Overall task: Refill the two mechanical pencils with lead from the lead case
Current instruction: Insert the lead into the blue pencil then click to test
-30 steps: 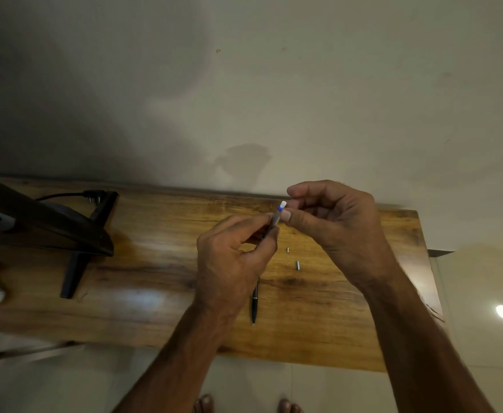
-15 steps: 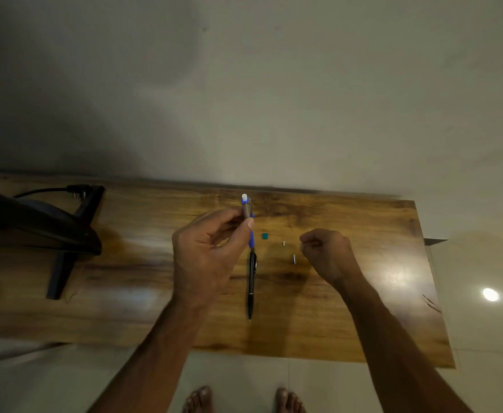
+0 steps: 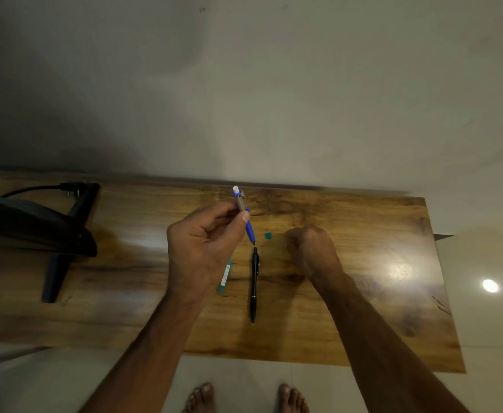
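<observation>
Behind left hand (image 3: pixel 202 242), pencil (image 3: pixel 249 228), seemingly half-hidden case (image 3: pixel 224 278)

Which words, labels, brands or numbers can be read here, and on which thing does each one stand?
On the lead case: a white label with print, too small and blurred to read.
On the blue pencil, black pencil and teal piece: no text visible.
</observation>
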